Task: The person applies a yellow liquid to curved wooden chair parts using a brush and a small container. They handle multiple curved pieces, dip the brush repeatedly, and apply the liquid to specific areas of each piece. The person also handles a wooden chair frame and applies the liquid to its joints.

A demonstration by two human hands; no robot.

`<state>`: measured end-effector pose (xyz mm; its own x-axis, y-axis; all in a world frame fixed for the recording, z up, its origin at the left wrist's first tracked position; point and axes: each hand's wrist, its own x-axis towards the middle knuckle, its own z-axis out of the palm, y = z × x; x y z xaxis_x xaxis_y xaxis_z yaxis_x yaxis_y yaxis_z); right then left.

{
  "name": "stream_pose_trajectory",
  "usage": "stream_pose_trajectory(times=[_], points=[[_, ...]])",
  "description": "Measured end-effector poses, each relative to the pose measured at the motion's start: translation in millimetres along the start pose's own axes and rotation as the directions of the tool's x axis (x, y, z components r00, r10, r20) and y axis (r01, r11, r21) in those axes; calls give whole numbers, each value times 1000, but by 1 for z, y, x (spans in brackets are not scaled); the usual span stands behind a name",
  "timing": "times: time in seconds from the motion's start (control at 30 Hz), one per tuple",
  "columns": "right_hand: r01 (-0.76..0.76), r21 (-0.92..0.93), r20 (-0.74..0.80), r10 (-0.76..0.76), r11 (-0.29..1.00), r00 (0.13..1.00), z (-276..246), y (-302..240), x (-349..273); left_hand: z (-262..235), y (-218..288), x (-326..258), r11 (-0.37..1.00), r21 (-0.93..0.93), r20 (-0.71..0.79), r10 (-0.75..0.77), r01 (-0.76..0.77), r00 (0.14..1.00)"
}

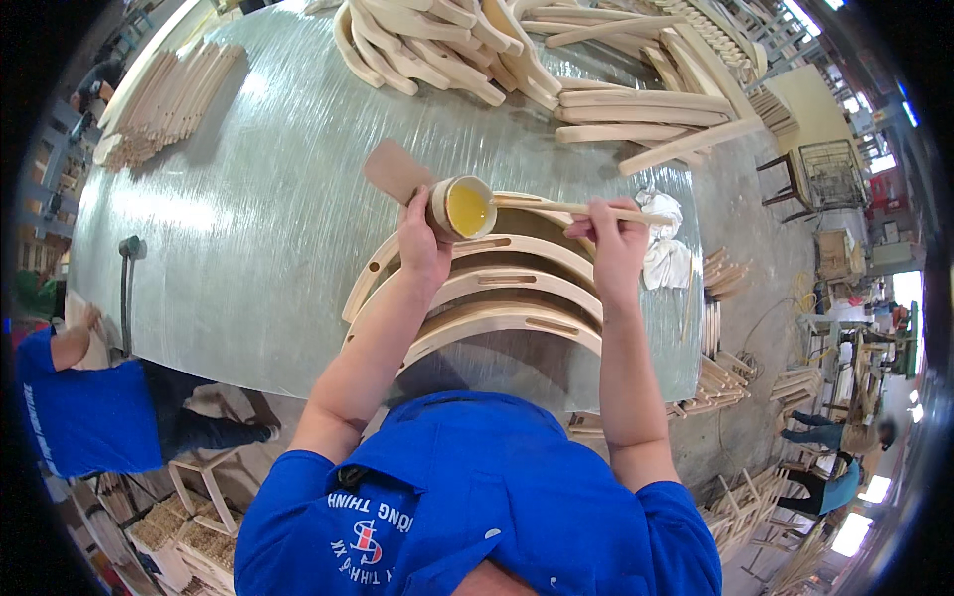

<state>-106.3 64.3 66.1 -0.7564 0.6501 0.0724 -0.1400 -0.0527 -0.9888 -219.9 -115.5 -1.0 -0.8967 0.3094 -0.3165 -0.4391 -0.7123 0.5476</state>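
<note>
Our left grip is closed around a cup with yellow liquid inside; the mouth of the cup is turned to our view. A brown flat piece goes out from the same hand to the upper left; we cannot tell if it is joined to the cup. Our right grip is narrow, and it pinches a stick between thumb and fingers.

The stick lies to the left of the right grip, its long axis almost level across the view, and its left end meets the right side of the cup's rim. We cannot say if this tip is in the liquid. The cup is nearer to the left hand, which holds it.

Below both hands, curved pieces with slots rest on the surface, bowed away from us. White cloths lie just beside the right hand. On the far side is a pile of bent wood, and at the far left a bundle of rods. In the room, a co-worker in blue stands at our left.
</note>
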Motion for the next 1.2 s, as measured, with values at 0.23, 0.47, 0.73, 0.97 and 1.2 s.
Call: stream_pose_trajectory(times=[0.23, 0.47, 0.73, 0.97, 1.2], points=[[-147, 93, 128, 135, 985, 983, 28, 0, -8, 5, 5, -33, 992, -66, 46, -102, 104, 994], [-379, 448, 219, 312, 810, 925, 9, 5, -26, -16, 20, -49, 988, -127, 38, -80, 84, 996], [-468, 425, 102, 473, 775, 875, 15, 29, -35, -18, 11, -47, 977, -192, 47, -82, 89, 996], [-329, 343, 29, 340, 880, 940, 24, 32, -39, -17, 8, -50, 989, -139, 56, -52, 59, 997], [-357, 292, 91, 346, 887, 934, 30, 21, -35, -20, 6, -49, 988, -157, 67, 0, 11, 998]])
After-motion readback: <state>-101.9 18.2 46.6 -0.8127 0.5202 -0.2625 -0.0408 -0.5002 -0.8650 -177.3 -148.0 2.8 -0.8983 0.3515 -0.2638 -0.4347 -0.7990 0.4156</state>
